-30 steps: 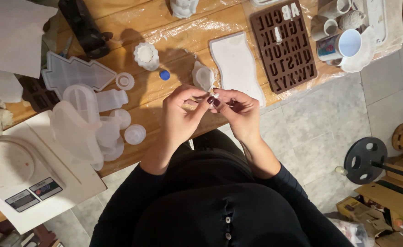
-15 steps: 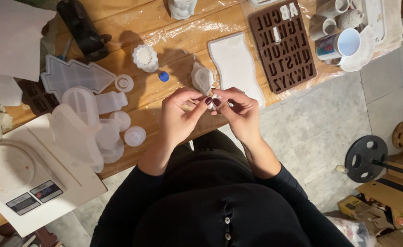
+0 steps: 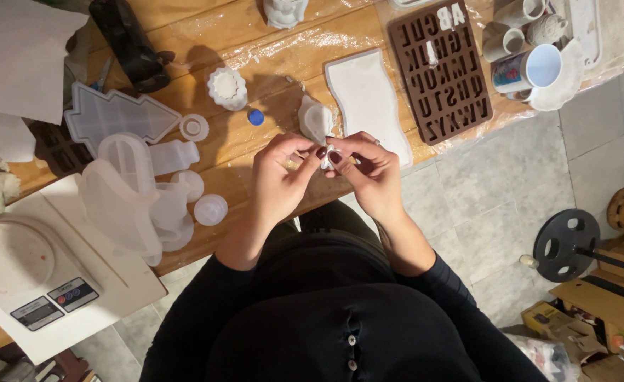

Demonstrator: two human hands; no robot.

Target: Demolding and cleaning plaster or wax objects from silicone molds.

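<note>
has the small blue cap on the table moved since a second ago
No. The blue cap lies in the same spot, between the small white round mold and the white lump.

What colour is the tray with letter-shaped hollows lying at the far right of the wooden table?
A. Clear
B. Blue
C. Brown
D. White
C: the letter mould tray is dark brown, unlike the white wavy slab lying beside it on the table.
</note>
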